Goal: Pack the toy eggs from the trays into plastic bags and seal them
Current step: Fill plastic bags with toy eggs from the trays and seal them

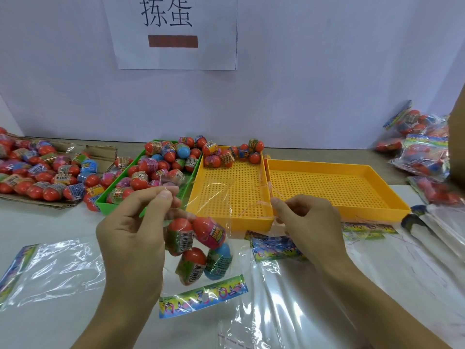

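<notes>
A clear plastic bag (221,205) hangs upside down between my hands, its colourful header card (202,297) at the bottom above the table. Several toy eggs (200,248), red, pink and blue, lie inside it. My left hand (136,235) pinches the bag's open edge at the left. My right hand (305,220) pinches the same edge at the right, by its thin red strip. A green tray (105,204) holds many loose eggs. The nearer yellow tray (234,195) has a few eggs (234,153) at its far end.
A second yellow tray (334,187) stands to the right. Flat bags lie on the white table: one at the left (55,268), several at the right (314,285). Filled bags (422,147) pile up far right. Eggs on cardboard (37,170) sit far left.
</notes>
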Motion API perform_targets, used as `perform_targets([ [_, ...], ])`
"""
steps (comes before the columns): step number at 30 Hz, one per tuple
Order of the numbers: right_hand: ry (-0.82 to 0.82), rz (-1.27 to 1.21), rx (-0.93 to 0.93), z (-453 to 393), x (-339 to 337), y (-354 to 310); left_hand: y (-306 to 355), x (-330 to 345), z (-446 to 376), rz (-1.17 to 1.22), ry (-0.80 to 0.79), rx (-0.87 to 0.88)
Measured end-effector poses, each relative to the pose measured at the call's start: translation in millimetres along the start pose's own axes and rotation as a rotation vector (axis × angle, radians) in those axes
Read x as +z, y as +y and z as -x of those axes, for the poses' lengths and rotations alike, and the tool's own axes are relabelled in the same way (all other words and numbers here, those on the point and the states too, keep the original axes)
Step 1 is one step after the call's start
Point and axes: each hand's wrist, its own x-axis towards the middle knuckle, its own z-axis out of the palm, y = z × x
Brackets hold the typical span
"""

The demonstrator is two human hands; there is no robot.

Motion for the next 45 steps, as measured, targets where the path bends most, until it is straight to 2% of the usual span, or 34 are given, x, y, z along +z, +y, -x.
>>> perform_targets([
  [6,-0.022,0.052,0.055,-6,-3,1,2,1,1,-0.026,-0.025,0.035],
  [10,0.072,0.115,-0.004,-6,-11,-3,3,2,2,-0.031,-0.020,0.035],
  [17,0.031,0.194,-0.051,-11,-27,-5,3,2,3,-0.064,-0.023,0.046],
  [22,0.145,0.116,-0.102,-11,-35,-8,1,2,2,-0.069,-0.033,0.008],
  [27,-0.008,0.008,-0.021,-12,-32,-5,1,3,4,-0.084,-0.063,0.004],
  [30,-0.111,-0.053,-0.075,-8,-32,-11,2,2,4,-0.090,-0.069,0.008],
  [34,-0.175,0.044,-0.150,-4,-29,-15,2,2,3,-0.093,-0.070,0.008],
  [38,-0.275,0.096,-0.097,-1,-26,-12,2,3,4,-0.094,-0.083,0.014],
  [42,-0.248,0.020,-0.021,-2,-26,-13,4,3,5,-0.097,-0.088,0.019],
  [45,-0.222,0.093,0.006,-4,-25,-8,4,3,5,-0.101,-0.093,0.019],
])
